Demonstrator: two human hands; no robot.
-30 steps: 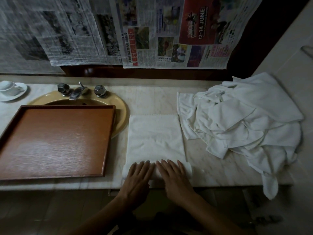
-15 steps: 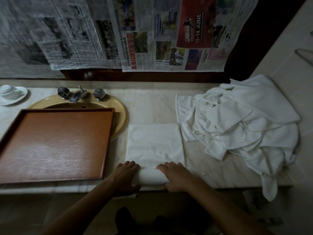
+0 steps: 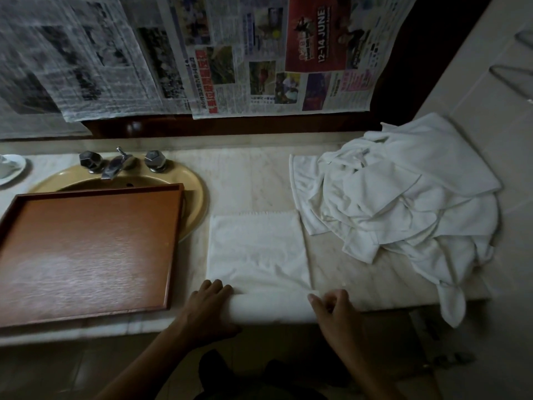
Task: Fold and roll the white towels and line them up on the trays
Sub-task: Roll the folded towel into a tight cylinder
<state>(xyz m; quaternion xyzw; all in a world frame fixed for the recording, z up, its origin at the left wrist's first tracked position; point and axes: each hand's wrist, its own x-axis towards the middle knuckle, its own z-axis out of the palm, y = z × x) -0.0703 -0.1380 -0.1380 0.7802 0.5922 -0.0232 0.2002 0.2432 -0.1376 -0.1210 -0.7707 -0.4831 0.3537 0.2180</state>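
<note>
Now my left hand [image 3: 209, 306] and right hand [image 3: 331, 308] curl around the two ends of the folded white cloth towel [image 3: 258, 255], its near edge rolled up at the lower centre of the pale marble desk [image 3: 253, 180], between the empty brown wooden tray [image 3: 86, 249] and the heap of loose white towels [image 3: 403, 203]

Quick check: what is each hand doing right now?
Left hand: curled over the left end of the towel roll, gripping it.
Right hand: fingers curled, pinching the roll's right end.
</note>
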